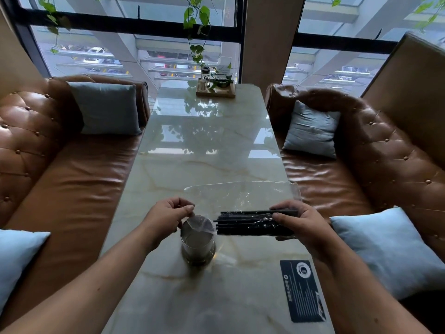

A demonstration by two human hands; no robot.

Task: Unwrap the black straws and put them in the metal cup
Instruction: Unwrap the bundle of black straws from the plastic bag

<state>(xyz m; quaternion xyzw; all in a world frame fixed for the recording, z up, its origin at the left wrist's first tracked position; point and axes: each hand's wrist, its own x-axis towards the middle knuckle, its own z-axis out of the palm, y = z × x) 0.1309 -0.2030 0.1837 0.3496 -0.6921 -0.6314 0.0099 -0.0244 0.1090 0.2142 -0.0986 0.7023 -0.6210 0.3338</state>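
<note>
A bundle of black straws [243, 224] lies level above the marble table [207, 150], inside a clear plastic wrapper. My right hand [301, 221] grips the bundle's right end. The wrapper's loose left end [204, 225] hangs over the mouth of the metal cup, and my left hand [168, 214] pinches it between thumb and fingers. The metal cup [198, 244] stands upright on the table just below the two hands. A second clear plastic sheet [240, 192] lies flat on the table behind the straws.
A dark printed card [302, 289] lies near the table's front right. A wooden tray [215, 89] with a plant and jars stands at the far end. Brown leather sofas [60, 165] with blue cushions flank the table on both sides.
</note>
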